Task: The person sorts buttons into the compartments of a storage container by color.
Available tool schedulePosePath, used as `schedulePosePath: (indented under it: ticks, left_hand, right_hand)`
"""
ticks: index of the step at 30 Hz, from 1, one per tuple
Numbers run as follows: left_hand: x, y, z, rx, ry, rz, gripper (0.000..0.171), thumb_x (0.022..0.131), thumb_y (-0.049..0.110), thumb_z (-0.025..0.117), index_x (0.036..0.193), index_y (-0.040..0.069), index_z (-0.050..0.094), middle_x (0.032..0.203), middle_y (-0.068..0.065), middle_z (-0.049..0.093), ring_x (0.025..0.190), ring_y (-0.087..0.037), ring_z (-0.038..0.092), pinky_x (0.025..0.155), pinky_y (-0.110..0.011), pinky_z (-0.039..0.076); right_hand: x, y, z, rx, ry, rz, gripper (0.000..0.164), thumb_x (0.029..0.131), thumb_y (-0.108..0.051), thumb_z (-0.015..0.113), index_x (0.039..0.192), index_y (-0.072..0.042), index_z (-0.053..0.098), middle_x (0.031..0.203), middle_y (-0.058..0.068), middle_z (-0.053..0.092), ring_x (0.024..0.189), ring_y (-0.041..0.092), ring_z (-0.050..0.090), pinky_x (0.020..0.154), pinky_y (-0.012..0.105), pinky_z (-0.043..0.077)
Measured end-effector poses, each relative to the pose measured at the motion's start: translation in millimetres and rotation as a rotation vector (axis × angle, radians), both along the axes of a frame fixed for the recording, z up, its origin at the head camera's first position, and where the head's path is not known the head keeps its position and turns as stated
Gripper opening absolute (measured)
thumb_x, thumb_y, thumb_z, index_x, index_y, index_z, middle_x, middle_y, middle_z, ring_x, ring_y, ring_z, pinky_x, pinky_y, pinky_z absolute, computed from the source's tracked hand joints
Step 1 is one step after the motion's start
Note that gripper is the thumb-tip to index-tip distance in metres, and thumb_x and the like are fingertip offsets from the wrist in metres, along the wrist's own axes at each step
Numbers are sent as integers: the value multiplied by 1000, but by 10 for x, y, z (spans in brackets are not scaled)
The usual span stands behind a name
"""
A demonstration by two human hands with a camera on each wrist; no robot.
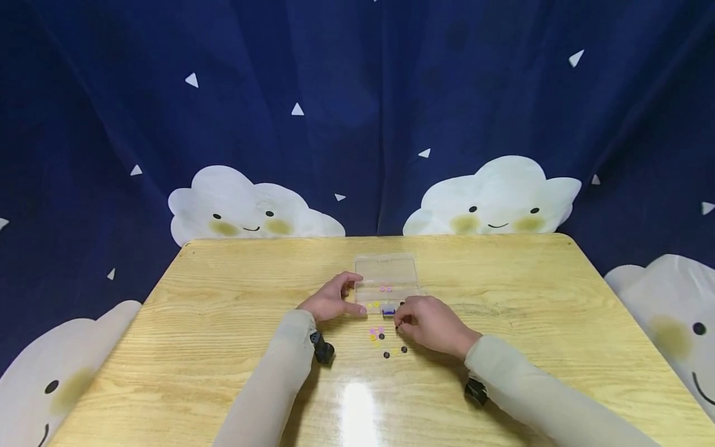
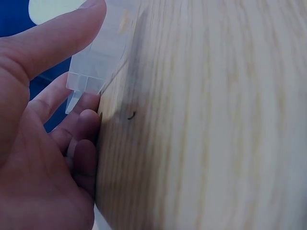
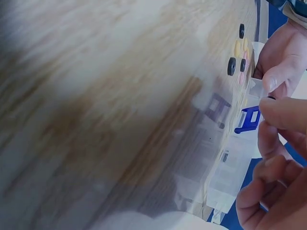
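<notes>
A clear plastic box (image 1: 385, 268) with compartments lies on the table with its lid raised at the back. My left hand (image 1: 334, 299) holds the box at its left end, thumb at the front and fingers behind; the left wrist view shows the box's corner (image 2: 86, 81) between them. In front of the box, my right hand (image 1: 432, 323) pinches a small black button (image 3: 271, 97), mostly hidden by the fingertips. Close to those fingers is the blue latch (image 3: 249, 120) on the box front. Pink buttons (image 1: 385, 288) and a yellow button (image 1: 377, 304) show inside the box.
Loose pink buttons (image 1: 381, 329), a yellow button (image 1: 373, 338) and black buttons (image 1: 386, 355) lie on the wooden table (image 1: 223, 298) before the box. A dark blue curtain (image 1: 357, 124) with clouds hangs behind the table's far edge.
</notes>
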State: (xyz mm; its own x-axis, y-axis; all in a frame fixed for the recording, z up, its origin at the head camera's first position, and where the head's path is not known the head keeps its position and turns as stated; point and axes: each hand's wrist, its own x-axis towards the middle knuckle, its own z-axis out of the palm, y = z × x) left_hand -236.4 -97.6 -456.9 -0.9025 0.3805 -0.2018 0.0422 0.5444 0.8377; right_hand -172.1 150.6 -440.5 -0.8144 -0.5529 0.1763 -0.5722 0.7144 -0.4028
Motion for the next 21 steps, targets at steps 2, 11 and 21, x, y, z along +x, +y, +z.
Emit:
schedulePosePath:
  ticks: [2, 11, 21]
  left_hand:
    - [1, 3, 5, 3, -3, 1, 73, 78, 18, 85, 142, 16, 50, 134, -10, 50, 114, -24, 45, 102, -40, 37]
    - [-10, -16, -21, 8, 7, -13, 73, 79, 19, 85, 142, 16, 49, 134, -10, 50, 110, -23, 43, 97, -38, 37]
    - [-8, -15, -20, 15, 10, -13, 73, 78, 18, 85, 142, 15, 50, 133, -9, 50, 109, -22, 42, 96, -38, 37]
  right_hand:
    - [-1, 6, 7, 12, 1, -5, 9, 85, -11, 73, 83, -21, 74, 80, -11, 63, 71, 2, 52, 69, 24, 46]
    - [-11, 20, 6, -9, 10, -3, 8, 84, -11, 75, 85, -19, 76, 80, -12, 63, 70, 0, 52, 68, 22, 47]
    - [-14, 57, -19, -54, -20, -16, 12, 85, -10, 74, 83, -21, 74, 79, -13, 61, 69, -1, 49, 67, 21, 45]
